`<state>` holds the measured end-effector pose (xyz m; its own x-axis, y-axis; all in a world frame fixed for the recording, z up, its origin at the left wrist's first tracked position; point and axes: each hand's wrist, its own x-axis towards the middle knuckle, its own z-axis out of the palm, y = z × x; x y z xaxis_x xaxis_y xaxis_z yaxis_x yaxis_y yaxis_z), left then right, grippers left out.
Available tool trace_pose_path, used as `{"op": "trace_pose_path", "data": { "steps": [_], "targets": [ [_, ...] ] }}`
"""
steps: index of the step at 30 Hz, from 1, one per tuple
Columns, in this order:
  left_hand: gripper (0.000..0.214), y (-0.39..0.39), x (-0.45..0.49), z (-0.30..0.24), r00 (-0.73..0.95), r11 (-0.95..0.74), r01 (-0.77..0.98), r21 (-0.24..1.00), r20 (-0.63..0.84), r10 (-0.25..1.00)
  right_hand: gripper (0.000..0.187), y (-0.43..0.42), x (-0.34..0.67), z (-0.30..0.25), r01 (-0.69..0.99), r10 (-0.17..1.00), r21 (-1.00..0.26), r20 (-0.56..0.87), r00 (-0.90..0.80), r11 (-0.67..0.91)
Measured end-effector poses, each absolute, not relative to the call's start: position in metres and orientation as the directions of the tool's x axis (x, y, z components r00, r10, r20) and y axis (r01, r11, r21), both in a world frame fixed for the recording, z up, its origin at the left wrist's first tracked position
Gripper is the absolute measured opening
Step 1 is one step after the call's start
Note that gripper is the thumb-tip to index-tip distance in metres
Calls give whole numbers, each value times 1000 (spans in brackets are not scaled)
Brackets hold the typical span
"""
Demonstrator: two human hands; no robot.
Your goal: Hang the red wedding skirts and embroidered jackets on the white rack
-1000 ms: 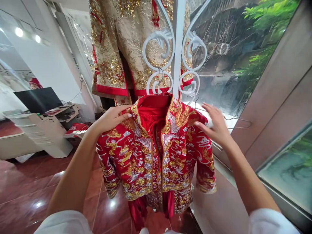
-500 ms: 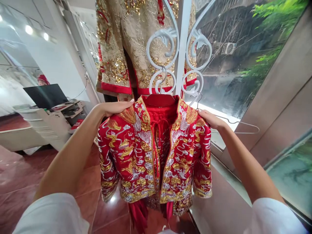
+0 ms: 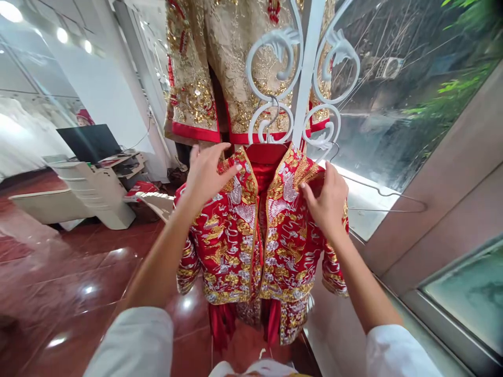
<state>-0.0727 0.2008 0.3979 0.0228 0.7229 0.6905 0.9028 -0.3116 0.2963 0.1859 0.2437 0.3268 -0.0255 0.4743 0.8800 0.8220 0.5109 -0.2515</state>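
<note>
A red jacket point(image 3: 223, 235) with gold and silver embroidery hangs on a hanger point(image 3: 271, 123) hooked on white scrollwork. Its front edges are parted slightly, and a red cord dangles between them. By the shoulder on the left, my left hand point(image 3: 208, 173) has its thumb spread from its stretched fingers, near the collar. My right hand point(image 3: 327, 196) is at the other shoulder, thumb apart from the fingers and close to the embroidered cloth. Whether either hand presses the fabric I cannot tell. Below the jacket hem, a matching embroidered red skirt point(image 3: 293, 322) shows.
A gold garment with red trim point(image 3: 194, 102) hangs behind the white metal scroll stand point(image 3: 308, 78). A bare wire hanger point(image 3: 387, 201) sticks out on the right beside the window. At left are a desk point(image 3: 74, 178) and monitor point(image 3: 89, 147) on the red tiled floor point(image 3: 102, 277).
Both hands have moved inward from the outer shoulders toward the collar, thumbs now showing in front. The jacket's front edges have come closer together. The view has shifted slightly.
</note>
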Motion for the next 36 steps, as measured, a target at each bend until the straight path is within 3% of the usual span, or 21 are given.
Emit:
{"op": "trace_pose_path", "data": {
  "steps": [2, 5, 8, 11, 13, 15, 19, 22, 27, 32, 34, 36],
  "targets": [
    [54, 180, -42, 354, -160, -198, 929, 311, 824, 543, 72, 220, 168, 297, 824, 424, -260, 905, 27, 503],
    [66, 161, -1, 278, -227, -80, 947, 311, 826, 516, 74, 195, 137, 242, 817, 473, -301, 880, 39, 492],
    [50, 155, 10, 225, -315, 25, 934, 356, 791, 524, 58, 195, 124, 203, 833, 574, -366, 816, 73, 414],
    [25, 148, -3, 207, -351, 93, 924, 370, 729, 588, 28, 206, 134, 195, 849, 650, -373, 759, 47, 374],
    [20, 138, -9, 212, -313, 118, 939, 324, 654, 689, 13, 205, 146, 205, 830, 720, -381, 693, -35, 407],
    [30, 128, -5, 226, -216, 73, 964, 256, 592, 777, 21, 195, 155, 224, 736, 755, -419, 629, -187, 531],
    [36, 120, 19, 258, 76, -238, 955, 175, 634, 770, 28, 167, 159, 262, 330, 537, -431, 750, -386, 840],
    [32, 131, 30, 260, 109, -339, 894, 294, 591, 799, 27, 170, 155, 266, 177, 463, -428, 798, -385, 886],
    [16, 171, 28, 226, -262, 19, 819, 573, 345, 901, 22, 225, 139, 223, 373, 619, -495, 627, -473, 785],
    [12, 193, 20, 207, -321, 14, 668, 744, 272, 907, 17, 243, 133, 201, 404, 671, -536, 584, -457, 741],
    [13, 186, 16, 193, -336, -7, 555, 832, 231, 913, 15, 232, 137, 190, 328, 727, -655, 550, -412, 681],
    [17, 169, 14, 167, -366, 9, 403, 915, 152, 918, 14, 212, 146, 165, 174, 854, -853, 434, -286, 491]
  ]
}}
